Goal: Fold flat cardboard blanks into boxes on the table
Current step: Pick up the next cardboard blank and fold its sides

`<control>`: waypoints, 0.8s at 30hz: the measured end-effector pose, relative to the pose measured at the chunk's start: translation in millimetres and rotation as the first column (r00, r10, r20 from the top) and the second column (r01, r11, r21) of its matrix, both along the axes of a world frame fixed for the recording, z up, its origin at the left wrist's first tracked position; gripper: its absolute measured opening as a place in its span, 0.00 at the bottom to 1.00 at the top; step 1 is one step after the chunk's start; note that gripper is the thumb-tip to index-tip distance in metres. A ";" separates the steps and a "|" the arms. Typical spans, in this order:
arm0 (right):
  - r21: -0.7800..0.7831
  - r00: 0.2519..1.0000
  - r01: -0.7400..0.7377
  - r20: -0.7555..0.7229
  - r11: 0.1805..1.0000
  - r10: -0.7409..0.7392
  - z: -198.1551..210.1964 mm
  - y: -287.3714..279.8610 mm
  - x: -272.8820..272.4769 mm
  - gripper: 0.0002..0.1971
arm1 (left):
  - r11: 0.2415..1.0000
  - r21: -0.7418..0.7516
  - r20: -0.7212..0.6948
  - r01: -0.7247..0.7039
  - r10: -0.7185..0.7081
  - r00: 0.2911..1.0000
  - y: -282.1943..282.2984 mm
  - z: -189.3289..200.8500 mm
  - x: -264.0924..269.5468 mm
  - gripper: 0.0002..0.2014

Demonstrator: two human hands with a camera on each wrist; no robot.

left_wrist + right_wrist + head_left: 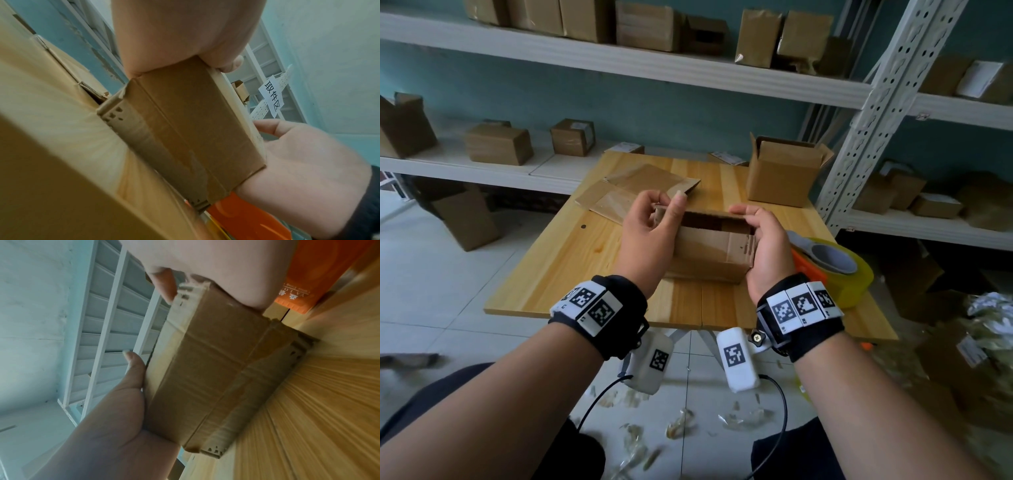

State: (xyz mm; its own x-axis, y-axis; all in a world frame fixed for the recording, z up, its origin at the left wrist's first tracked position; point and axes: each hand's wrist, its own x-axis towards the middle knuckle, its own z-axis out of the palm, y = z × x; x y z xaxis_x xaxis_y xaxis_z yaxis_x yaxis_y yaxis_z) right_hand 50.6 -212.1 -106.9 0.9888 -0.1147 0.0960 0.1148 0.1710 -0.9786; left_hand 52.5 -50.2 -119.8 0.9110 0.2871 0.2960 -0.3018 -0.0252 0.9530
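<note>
A small brown cardboard box (709, 255) stands on the wooden table (571, 260), its top open and dark inside. My left hand (671, 205) pinches the box's left end near the top edge, thumb and fingers curled on the cardboard. The right hand (748, 219) grips the right end, with its fingers hooked over the top rim. In the left wrist view the box (185, 129) fills the middle between my left palm (185, 40) and the right hand (308, 162). The right wrist view shows the box (216, 369) resting on the table.
Flat cardboard blanks (633, 192) lie behind the left hand. An open-topped finished box (780, 174) stands at the table's back right. An orange tape dispenser with yellow tape (832, 263) sits just right of my right hand. Shelves of boxes (496, 144) surround the table.
</note>
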 end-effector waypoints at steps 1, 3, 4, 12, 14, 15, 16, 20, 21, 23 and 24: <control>0.003 1.000 -0.010 -0.010 1.000 0.010 1.2 -0.4 -1.2 0.15 | 1.000 0.000 -0.022 -0.002 0.002 1.000 0.0 1.3 0.2 0.17; -0.039 1.000 -0.021 -0.013 0.999 0.020 1.1 -0.5 -1.5 0.16 | 1.000 0.025 -0.055 -0.014 0.015 0.998 0.9 2.1 1.8 0.15; -0.082 1.000 -0.020 -0.003 0.996 0.020 0.7 -0.2 -0.9 0.13 | 0.999 0.042 -0.065 -0.018 0.021 0.998 1.1 2.3 2.3 0.13; 0.030 0.994 -0.086 -0.064 0.996 0.088 -9.5 -4.1 14.5 0.09 | 0.970 0.242 -0.186 -0.017 0.064 0.980 12.5 12.1 12.0 0.08; 0.008 0.993 -0.088 -0.076 0.996 0.088 -11.6 -5.0 16.0 0.11 | 0.962 0.273 -0.224 -0.003 0.067 0.972 13.3 12.5 14.4 0.10; -0.017 0.993 -0.082 -0.082 0.996 0.080 -12.5 -4.9 16.5 0.11 | 0.961 0.278 -0.241 0.000 0.070 0.968 13.3 12.5 15.3 0.11; -0.034 0.994 -0.071 -0.085 0.997 0.067 -13.5 -4.7 17.6 0.10 | 0.961 0.276 -0.253 0.000 0.072 0.965 13.6 12.3 16.8 0.11; -0.076 0.993 -0.074 -0.096 0.994 0.066 -16.7 -6.0 24.3 0.13 | 0.971 0.236 -0.298 0.044 0.030 0.954 14.3 14.2 19.2 0.10; -0.092 0.992 -0.081 -0.104 0.992 0.071 -16.8 -7.0 26.2 0.14 | 0.970 0.233 -0.314 0.066 0.011 0.949 13.9 14.8 18.9 0.10; -0.128 0.991 -0.087 -0.111 0.988 0.073 -16.9 -9.2 29.1 0.14 | 0.975 0.200 -0.357 0.097 -0.020 0.934 12.5 15.4 17.7 0.12; -0.143 0.992 -0.084 -0.110 0.986 0.068 -16.8 -9.8 29.9 0.14 | 0.982 0.157 -0.392 0.109 -0.039 0.919 11.7 15.7 17.1 0.14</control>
